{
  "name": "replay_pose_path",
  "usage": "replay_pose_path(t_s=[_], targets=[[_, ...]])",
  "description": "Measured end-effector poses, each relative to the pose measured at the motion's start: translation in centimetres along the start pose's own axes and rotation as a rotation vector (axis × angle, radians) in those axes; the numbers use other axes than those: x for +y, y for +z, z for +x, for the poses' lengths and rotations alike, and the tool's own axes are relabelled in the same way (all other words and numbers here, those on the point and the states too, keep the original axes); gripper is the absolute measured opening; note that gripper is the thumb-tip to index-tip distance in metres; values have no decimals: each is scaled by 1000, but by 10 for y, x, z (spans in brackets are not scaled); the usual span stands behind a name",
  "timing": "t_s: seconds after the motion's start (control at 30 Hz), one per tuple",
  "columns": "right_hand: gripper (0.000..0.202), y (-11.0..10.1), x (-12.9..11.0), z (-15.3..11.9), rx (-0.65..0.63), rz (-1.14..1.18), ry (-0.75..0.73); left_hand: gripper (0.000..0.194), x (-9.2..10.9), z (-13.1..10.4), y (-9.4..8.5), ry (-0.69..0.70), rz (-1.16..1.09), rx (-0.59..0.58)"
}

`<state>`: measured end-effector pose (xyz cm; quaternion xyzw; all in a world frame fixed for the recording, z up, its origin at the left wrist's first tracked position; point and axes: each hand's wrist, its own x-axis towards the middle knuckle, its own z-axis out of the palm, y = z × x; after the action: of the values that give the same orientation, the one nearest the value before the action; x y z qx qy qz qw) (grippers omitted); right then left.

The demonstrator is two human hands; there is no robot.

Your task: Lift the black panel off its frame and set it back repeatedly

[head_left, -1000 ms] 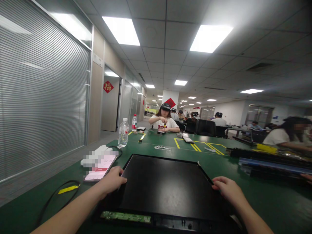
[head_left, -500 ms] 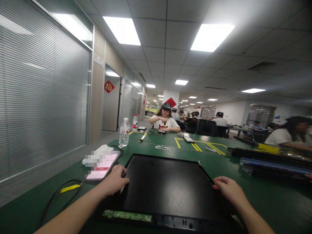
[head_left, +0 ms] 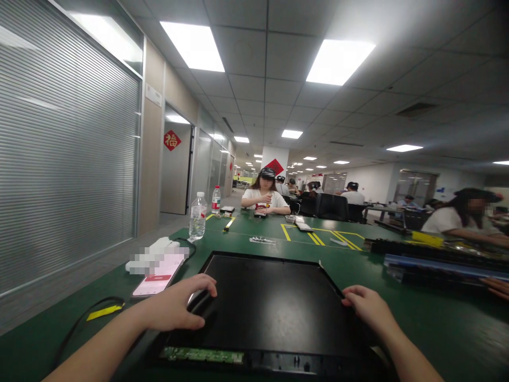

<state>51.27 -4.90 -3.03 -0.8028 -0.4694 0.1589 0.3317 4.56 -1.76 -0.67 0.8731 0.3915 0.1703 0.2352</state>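
Observation:
A black flat display panel [head_left: 274,302] with a raised frame lies on the green table in front of me. A green circuit board strip [head_left: 202,356] runs along its near edge at the left. My left hand [head_left: 183,305] reaches over the panel's left edge, thumb and fingers spread apart. At the right edge, the fingertips of my right hand [head_left: 368,307] pinch the frame; the underside of that grip is hidden.
Left of the panel lie a lit phone [head_left: 161,278] and a black cable with a yellow tag [head_left: 104,312]. A water bottle [head_left: 198,217] stands farther back. Dark long parts [head_left: 429,254] are stacked at the right. Across the table sits a person [head_left: 265,196].
My left hand has lifted and opened its fingers over the left edge, which it was gripping. My right hand keeps its hold. The view has shifted slightly to the right.

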Motion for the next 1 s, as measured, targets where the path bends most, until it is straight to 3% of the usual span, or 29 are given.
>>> replay_pose_path(t_s=[0.33, 1.0], targets=[[27, 1, 1, 0, 1, 24, -13, 68, 1, -3, -5, 74, -9, -107], [24, 2, 1, -1, -7, 31, -40, 63, 4, -5, -3, 109, -14, -78]])
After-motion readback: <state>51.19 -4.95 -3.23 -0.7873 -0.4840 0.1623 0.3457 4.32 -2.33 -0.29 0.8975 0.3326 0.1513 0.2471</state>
